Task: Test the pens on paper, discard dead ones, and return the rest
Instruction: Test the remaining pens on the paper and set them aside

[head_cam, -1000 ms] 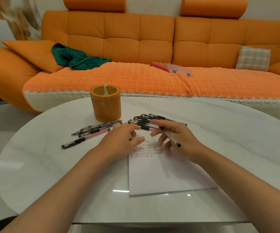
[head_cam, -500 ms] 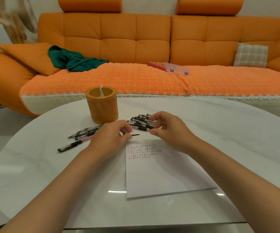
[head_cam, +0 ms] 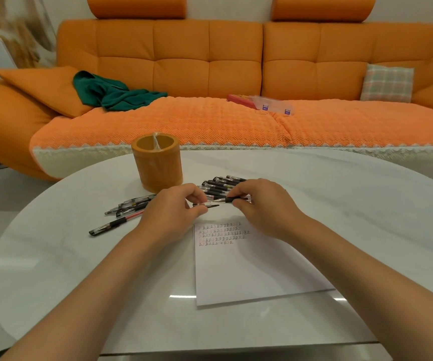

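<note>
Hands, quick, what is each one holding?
Left hand: pinching one end of a pen.
Right hand: gripping the same pen.

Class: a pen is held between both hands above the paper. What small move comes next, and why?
Likely push the clear cap fully on. The left hand pinches it at the tip of the pen in the right hand, and a second ago that pen lay uncapped over the paper, which carries rows of marks.

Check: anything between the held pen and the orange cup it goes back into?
Nothing visible. The left hand and right hand pinch the pen near the cup, whose mouth is open; loose pens lie lower left, off that path.
</note>
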Tool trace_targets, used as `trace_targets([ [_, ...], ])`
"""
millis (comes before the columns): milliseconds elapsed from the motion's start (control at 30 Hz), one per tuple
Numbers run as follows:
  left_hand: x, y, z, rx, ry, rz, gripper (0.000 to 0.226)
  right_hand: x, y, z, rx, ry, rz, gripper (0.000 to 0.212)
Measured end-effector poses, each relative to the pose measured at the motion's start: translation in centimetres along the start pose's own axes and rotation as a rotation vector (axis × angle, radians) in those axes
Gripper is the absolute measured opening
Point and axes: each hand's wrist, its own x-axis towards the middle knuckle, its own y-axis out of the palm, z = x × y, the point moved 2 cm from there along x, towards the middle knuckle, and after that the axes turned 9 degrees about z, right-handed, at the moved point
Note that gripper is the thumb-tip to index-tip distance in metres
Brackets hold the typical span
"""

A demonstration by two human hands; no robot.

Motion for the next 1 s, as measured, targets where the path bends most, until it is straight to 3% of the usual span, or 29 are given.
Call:
trace_targets([
  [267, -0.2, 0.6, -0.5, -0.069, 0.034, 0.088, 0.01, -0.4, 0.4, 0.3, 0.0, -0.104, 0.076, 0.018],
  [400, -0.3, 0.9, -1.2, -0.342, -0.001, 0.143, 0.008, -0.9, 0.4, 0.6, -0.188, -0.194, 0.055, 0.017],
  [533, -0.7, 1.3, -2.2, -0.514, -0.065, 0.26, 0.011, -0.9, 0.5, 1.2, -0.405, -0.184, -0.022, 0.064],
  [600, -0.9, 1.3, -2.3, -0.529, -0.113, 0.286, 0.019, -0.9, 0.8, 1.6, -0.467, -0.182, -0.059, 0.076],
  [800, -1.0, 1.0, -2.3, -0.548, -0.118, 0.297, 0.019, -1.2, 0.8, 2.1, -0.484, -0.092, -0.163, 0.07],
  [933, -1.0, 0.8, -2.5, -0.55, -0.124, 0.301, 0.01, -1.0, 0.9, 1.7, -0.377, -0.11, -0.094, 0.071],
  [1000, -0.7, 0.8, -2.1, -0.528, -0.153, 0.236, 0.008, -1.0, 1.0, 1.3, -0.244, -0.147, -0.011, 0.052],
])
